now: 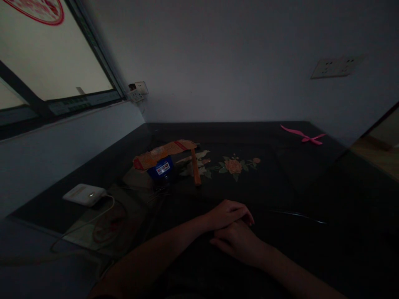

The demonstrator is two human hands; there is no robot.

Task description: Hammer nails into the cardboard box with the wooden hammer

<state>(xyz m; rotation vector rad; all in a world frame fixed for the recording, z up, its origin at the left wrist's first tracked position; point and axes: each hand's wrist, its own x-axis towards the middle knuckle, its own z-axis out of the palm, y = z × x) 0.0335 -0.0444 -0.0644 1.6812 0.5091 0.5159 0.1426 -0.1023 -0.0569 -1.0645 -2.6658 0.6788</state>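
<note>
My left hand rests across my right hand on the dark, glossy table. Loosely bent fingers of the left hand drape over the fingers of the right, which are partly hidden beneath it. The right thumb sticks out to the left, apart from the other fingers. No object shows in either hand. Beyond them, a wooden stick or handle lies nearest, pointing toward me. Its far end touches or sits under a long, worn orange-brown strip, which lies over a blue container with a white label.
A white power bank with a cable lies at the left. A pink ribbon-like thing is at the far right. Flower pattern decorates the tabletop. Wall sockets and a window bound the table. The light is dim.
</note>
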